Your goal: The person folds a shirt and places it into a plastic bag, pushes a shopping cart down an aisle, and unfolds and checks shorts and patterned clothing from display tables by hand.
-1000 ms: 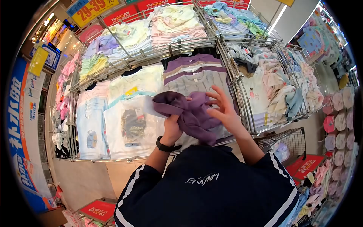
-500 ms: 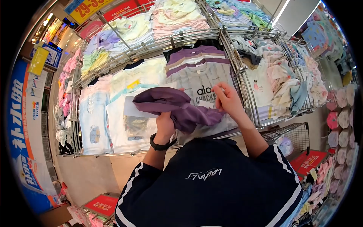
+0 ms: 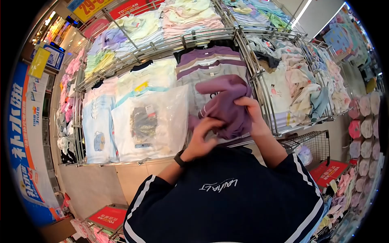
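Note:
A crumpled purple garment with long sleeves, perhaps a sweatshirt, is bunched up above a grey shirt with dark lettering, which it mostly covers. My right hand grips it at its right side, thumb on top of the cloth. At the lower left of the bundle is my left hand, slightly blurred, thumb and fingers apart and fingertips against the fabric. To the left lies a white shirt in a clear plastic bag, with a dark printed picture and a small tag.
Metal rails divide the display into bins. Light blue clothes lie at the left, and a jumbled pile fills the right bin. Folded stacks stand behind. A wire basket is near my right elbow.
The purple garment has moved right and is bunched higher. My right hand has taken hold of it, while my left hand has shifted right and loosened. The bagged white shirt is now uncovered.

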{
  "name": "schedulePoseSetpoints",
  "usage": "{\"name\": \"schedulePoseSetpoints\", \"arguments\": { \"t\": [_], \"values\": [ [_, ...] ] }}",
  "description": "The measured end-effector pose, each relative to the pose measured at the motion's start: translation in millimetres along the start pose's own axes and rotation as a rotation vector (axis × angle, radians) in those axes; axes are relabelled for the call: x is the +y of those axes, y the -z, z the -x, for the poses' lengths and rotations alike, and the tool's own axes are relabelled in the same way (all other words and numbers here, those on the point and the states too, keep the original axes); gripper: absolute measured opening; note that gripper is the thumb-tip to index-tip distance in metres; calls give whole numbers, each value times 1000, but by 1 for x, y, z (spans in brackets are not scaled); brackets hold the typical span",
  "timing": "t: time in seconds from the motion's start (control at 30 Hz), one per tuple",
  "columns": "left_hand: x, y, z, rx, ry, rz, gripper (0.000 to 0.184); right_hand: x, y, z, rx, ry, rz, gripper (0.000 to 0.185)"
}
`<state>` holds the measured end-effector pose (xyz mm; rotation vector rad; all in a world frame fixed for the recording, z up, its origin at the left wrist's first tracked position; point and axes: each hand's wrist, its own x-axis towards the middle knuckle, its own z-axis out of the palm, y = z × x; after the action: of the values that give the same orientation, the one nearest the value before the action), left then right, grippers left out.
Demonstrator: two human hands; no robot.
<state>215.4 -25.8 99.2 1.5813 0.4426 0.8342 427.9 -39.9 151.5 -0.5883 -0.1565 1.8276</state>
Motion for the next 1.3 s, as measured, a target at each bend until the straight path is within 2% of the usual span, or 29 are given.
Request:
{"name": "schedulePoseSetpoints", "arguments": {
  "t": [0.07, 0.1, 0.17, 0.2, 0.3, 0.47, 0.57, 0.63, 0.73, 0.83, 0.87, 0.93, 0.97, 1.03, 1.07, 1.17, 1.23, 1.27, 1.3],
  "values": [
    [-50, 2, 11, 251, 388, 465, 37, 10, 15, -3, -25, 90, 110, 39],
    [-67, 5, 11, 357, 611, 638, 34, 16, 13, -3, -115, 80, -33, 35],
    [-103, 12, 18, 169, 849, 1093, 39, 27, 7, -6, -298, 56, -318, 27],
    [-111, 14, 19, 64, 962, 1320, 42, 28, 8, -5, -253, 71, -303, 28],
    [-40, -15, -21, 212, 812, 1466, 48, 26, 13, 2, -113, 123, -257, 32],
    [-123, 6, -62, 349, 542, 1242, 45, 61, 112, 22, -147, 246, 351, 53],
    [-133, 40, -97, 476, 379, 1133, 34, 59, 115, 55, -347, 302, 573, 52],
    [-94, 52, -114, 551, 300, 1098, 32, 74, 177, 72, 54, 152, 1109, 48],
    [-79, 69, -119, 487, 244, 1040, 39, 86, 189, 74, 218, 2, 604, 46],
    [-53, 75, -108, 384, 293, 995, 37, 54, 174, 78, 310, -14, 1243, 44],
    [-60, 80, -99, 285, 322, 893, 37, 41, 164, 74, 447, 0, 1340, 50],
    [-62, 80, -80, 144, 395, 593, 40, 14, 141, 53, 468, 328, 1200, 58],
    [-41, 68, -77, 67, 328, 465, 45, -1, 126, 42, 416, 440, 1200, 61],
    [-18, 54, -66, -165, 403, 153, 48, -24, 93, 16, 262, 610, 1173, 64],
    [-14, 47, -64, -214, 272, 21, 49, -31, 75, 4, 161, 667, 1144, 64],
    [-13, 31, -61, -335, -68, -335, 52, -41, 39, -29, -146, 270, 983, 57],
    [-27, 32, -56, -383, -217, -523, 53, -30, 45, -48, -43, 259, 1089, 44],
    [-38, 38, -52, -408, -70, -550, 55, -26, 49, -57, 3, 252, 1144, 37],
    [-53, 48, -46, -428, 76, -573, 57, -24, 47, -57, 8, 288, 1049, 32]
  ]
}}
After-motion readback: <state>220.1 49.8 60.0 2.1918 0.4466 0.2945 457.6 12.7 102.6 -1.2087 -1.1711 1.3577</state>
